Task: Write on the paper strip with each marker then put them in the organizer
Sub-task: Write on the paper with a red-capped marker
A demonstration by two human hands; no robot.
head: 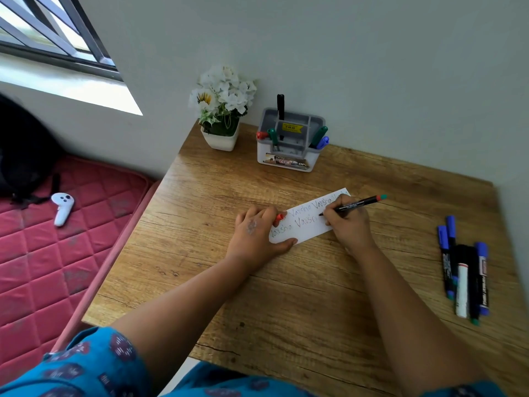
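Note:
A white paper strip (307,223) with several handwritten words lies mid-table. My right hand (347,222) grips a black marker (357,204) with a red and green end, its tip touching the strip. My left hand (254,236) presses flat on the strip's left end and pinches a red cap (278,219) between its fingers. A grey-and-white organizer (289,156) stands at the back by the wall, holding red, green, blue and black markers. Several loose markers (465,270) lie in a bunch at the table's right edge.
A white pot of white flowers (221,110) stands left of the organizer. Left of the wooden table (200,267) lies a red quilted mattress (43,267) with a white controller (63,207) and a black bag (20,156).

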